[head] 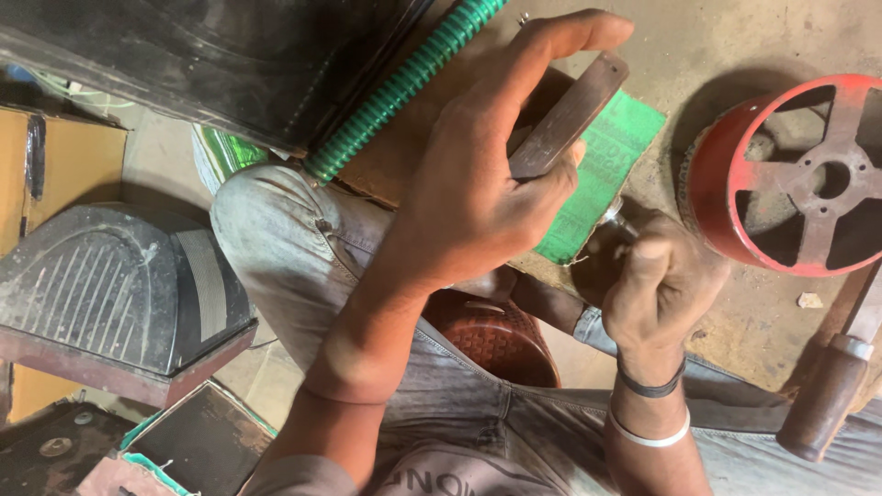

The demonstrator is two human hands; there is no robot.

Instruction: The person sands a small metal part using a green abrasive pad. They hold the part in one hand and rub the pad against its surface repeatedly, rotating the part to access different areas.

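Note:
My left hand (478, 174) grips a flat grey metal bar (570, 115), held slanted over a green abrasive sheet (602, 184) that lies on the dusty floor. My right hand (657, 285), with a black and a white band on its wrist, is closed around a small shiny metal part (614, 219) at the sheet's lower edge. The two hands are close together, the bar just above and left of the small part. Most of the part is hidden by my fingers.
A red spoked drum (799, 174) stands at the right. A tool with a wooden handle (827, 395) lies below it. A green ribbed hose (404, 83) runs under a black casing (211, 64). A dark grilled housing (119, 294) sits left, a brown patterned stool (496, 335) between my knees.

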